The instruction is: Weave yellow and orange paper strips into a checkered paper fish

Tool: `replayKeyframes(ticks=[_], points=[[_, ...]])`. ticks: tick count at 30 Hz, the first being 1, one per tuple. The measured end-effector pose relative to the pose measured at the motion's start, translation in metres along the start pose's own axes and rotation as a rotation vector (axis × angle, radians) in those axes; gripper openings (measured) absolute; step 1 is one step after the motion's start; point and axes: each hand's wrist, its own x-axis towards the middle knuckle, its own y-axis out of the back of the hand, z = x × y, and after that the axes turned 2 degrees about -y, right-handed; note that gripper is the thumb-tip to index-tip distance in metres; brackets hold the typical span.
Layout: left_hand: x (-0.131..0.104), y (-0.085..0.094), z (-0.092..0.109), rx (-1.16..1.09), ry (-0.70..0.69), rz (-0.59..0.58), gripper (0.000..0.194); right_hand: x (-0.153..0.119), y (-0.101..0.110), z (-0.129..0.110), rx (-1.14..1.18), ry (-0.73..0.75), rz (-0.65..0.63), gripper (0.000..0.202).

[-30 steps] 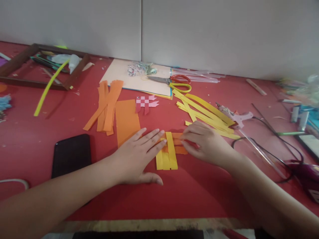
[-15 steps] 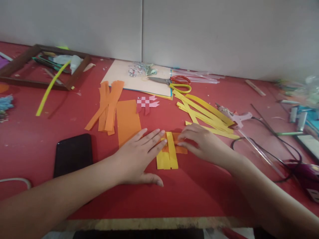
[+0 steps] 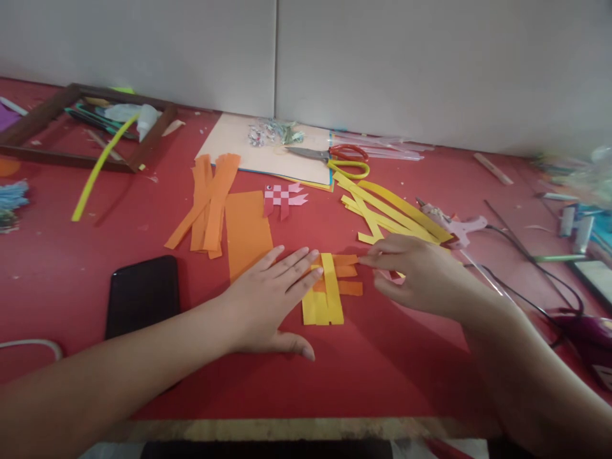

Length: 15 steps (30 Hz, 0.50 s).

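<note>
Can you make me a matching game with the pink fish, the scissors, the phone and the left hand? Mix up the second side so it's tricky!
Column one:
1. left hand
2. paper fish
3. scissors
4. phone

Column two:
A. has one red handle and one yellow handle
B. black, lying flat on the red table
C. spread out, fingertips over the yellow and orange strips
D. checked in pink and white

Right pairs: 1-C, 2-D, 3-A, 4-B
</note>
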Motion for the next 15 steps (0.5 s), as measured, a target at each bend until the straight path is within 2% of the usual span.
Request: replayKeyframes(ticks=[8,12,15], points=[[0.0,0.002,0.001,-0.006,0.005,-0.009,0.109,0.002,-0.008,0.003,0.036,-0.047,0.019,0.02],[0.0,0.0,0.001,0.004,-0.001,0.002,0.108,0.003,-0.013,0.007,0.016,0.062,0.074,0.018],[0.0,0.001,0.001,0.008,-0.005,0.0,0.109,0.004,-0.014,0.006,0.013,0.111,0.059,0.023]])
